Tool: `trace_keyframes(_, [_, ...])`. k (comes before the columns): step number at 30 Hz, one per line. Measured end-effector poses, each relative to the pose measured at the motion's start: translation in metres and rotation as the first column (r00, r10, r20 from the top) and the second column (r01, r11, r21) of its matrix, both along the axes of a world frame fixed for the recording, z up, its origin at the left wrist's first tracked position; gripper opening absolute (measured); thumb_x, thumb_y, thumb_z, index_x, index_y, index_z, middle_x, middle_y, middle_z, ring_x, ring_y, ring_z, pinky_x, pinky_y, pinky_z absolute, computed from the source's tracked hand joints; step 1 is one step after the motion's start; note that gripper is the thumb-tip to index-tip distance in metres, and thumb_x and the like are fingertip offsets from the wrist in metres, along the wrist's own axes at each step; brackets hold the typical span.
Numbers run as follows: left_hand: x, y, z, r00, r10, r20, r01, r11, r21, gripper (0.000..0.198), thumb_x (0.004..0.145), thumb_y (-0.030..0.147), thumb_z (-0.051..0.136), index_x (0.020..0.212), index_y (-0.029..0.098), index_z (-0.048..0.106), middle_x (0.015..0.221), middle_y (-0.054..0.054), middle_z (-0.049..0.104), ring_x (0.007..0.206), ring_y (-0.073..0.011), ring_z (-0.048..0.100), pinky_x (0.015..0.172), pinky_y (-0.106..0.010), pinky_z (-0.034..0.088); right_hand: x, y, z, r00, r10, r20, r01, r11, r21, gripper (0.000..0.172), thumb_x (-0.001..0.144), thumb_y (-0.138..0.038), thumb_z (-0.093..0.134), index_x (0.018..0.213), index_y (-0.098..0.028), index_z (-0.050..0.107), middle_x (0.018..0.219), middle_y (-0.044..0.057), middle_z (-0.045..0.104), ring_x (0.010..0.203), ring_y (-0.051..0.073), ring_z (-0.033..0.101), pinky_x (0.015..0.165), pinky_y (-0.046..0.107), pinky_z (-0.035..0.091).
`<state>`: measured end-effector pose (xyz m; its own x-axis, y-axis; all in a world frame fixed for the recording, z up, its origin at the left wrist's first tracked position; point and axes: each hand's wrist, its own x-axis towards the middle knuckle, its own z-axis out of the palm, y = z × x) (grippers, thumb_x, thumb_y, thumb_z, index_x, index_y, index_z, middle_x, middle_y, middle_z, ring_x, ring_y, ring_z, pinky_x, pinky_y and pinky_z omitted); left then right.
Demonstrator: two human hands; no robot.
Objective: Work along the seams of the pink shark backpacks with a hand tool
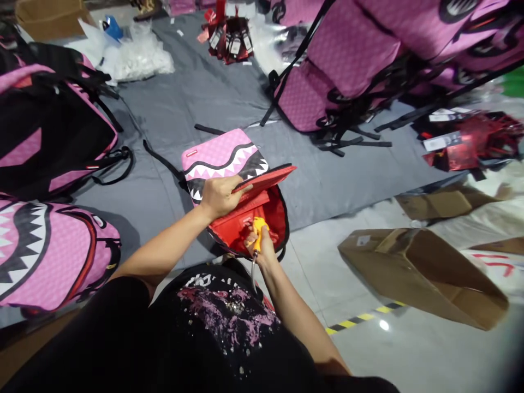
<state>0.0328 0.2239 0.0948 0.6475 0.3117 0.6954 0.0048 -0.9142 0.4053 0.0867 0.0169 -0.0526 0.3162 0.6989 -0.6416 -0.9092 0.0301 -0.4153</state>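
A small pink backpack point(223, 153) with a black-and-white shark-tooth print lies in front of me at the table's near edge. Its top is unzipped, and the red lining point(229, 226) shows. My left hand point(223, 196) grips the front panel by its upper edge and holds the mouth apart. Inside the opening, my right hand point(262, 243) is closed around a yellow air blow gun point(259, 225). A thin hose point(253, 270) runs from its lower end toward my body. The gun's nozzle is hidden in the bag.
Pink backpacks lie in a pile point(352, 60) at the back right; a black-and-pink backpack point(53, 120) and another pink one point(53, 254) flank the left. Red packets with tags point(231, 41) and clear plastic bags point(141, 57) sit farther back. An open cardboard box point(393, 267) stands on the floor.
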Motion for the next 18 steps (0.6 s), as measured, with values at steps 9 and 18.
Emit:
trace_keyframes(9, [0.012, 0.017, 0.014, 0.976, -0.195, 0.099, 0.167, 0.957, 0.237, 0.031, 0.094, 0.036, 0.057, 0.069, 0.018, 0.061, 0.053, 0.002, 0.057, 0.047, -0.0095, 0.051, 0.052, -0.024, 0.034, 0.004, 0.001, -0.016, 0.989, 0.128, -0.069, -0.115, 0.98, 0.163, 0.038, 0.093, -0.059, 0.051, 0.089, -0.021, 0.056, 0.043, -0.014, 0.021, 0.032, 0.005, 0.015, 0.032, 0.014, 0.022])
trace_keyframes(18, [0.027, 0.027, 0.018, 0.916, -0.178, -0.36, 0.27, 0.936, 0.226, 0.056, 0.099, 0.055, 0.028, 0.072, 0.022, 0.063, 0.058, -0.004, 0.06, 0.056, -0.0161, 0.059, 0.059, -0.031, 0.039, 0.015, 0.012, 0.021, 0.878, 0.471, 0.09, -0.461, 0.881, -0.106, 0.04, 0.087, -0.055, 0.063, 0.083, -0.016, 0.06, 0.041, -0.008, 0.041, 0.032, 0.008, 0.036, 0.033, 0.02, 0.033])
